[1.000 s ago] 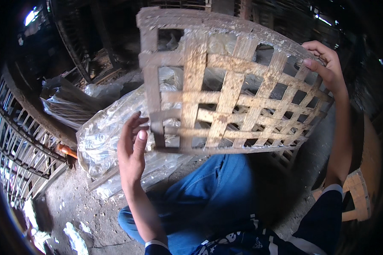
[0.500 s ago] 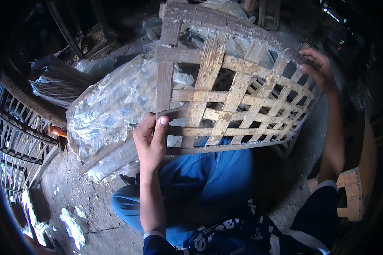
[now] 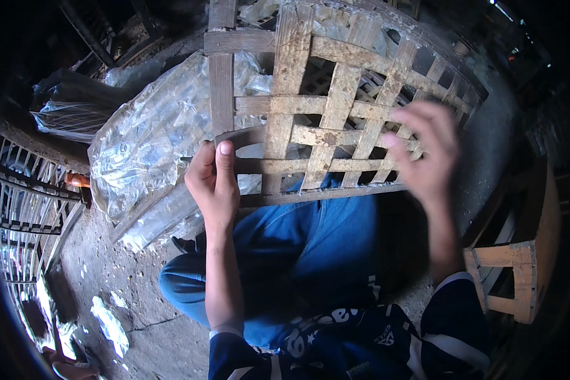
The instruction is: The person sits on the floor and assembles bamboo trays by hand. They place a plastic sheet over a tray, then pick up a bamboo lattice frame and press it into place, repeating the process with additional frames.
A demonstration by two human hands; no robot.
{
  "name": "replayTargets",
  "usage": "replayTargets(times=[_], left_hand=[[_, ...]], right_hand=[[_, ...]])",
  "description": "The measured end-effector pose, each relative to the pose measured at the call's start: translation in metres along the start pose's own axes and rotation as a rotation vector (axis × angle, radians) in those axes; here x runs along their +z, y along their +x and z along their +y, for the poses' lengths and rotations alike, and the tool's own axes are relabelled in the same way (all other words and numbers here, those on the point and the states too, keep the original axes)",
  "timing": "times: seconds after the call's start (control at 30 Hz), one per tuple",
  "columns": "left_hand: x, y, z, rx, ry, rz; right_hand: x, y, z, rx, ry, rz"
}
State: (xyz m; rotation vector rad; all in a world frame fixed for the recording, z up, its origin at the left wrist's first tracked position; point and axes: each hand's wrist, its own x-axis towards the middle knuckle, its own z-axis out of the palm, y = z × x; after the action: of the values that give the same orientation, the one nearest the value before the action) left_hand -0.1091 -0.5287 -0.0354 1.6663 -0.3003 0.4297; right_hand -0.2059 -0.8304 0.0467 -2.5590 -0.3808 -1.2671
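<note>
One woven panel of rough, blotched wooden strips (image 3: 329,137) stands tilted above blue denim jeans (image 3: 272,240). On my feed, the left hand (image 3: 214,180) pinches its grey edge; the right hand (image 3: 427,149), blurred, curls half open before the weave, contact unclear. Crinkled clear plastic (image 3: 152,136) lies beyond.

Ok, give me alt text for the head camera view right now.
The left hand grips the left edge of a woven slat lattice; the blurred right hand is in front of it, contact unclear. Blue jeans show below, and crumpled clear plastic lies beyond, at left.
</note>
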Motion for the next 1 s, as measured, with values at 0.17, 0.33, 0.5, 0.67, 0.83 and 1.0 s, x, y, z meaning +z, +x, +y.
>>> replayTargets(times=[0.17, 0.33, 0.5, 0.67, 0.83, 1.0], left_hand=[[0.005, -0.001, 0.0, 0.034, -0.01, 0.028], [0.002, -0.002, -0.004, 0.059, 0.027, 0.02], [0.008, -0.006, -0.001, -0.008, 0.012, 0.047], [0.009, -0.004, -0.002, -0.022, -0.006, 0.065], [0.012, -0.004, -0.008, -0.043, -0.007, 0.076], [0.007, -0.003, -0.008, -0.054, 0.023, 0.046]], right_hand=[[0.066, -0.039, -0.026, 0.143, 0.188, 0.062], [0.089, -0.036, -0.034, 0.116, 0.208, 0.119], [0.094, -0.041, -0.031, 0.194, 0.322, 0.113], [0.069, -0.057, 0.013, 0.27, 0.342, 0.164], [0.028, -0.128, 0.04, 0.519, 0.15, 0.009], [0.011, -0.163, 0.028, 0.679, 0.036, -0.066]])
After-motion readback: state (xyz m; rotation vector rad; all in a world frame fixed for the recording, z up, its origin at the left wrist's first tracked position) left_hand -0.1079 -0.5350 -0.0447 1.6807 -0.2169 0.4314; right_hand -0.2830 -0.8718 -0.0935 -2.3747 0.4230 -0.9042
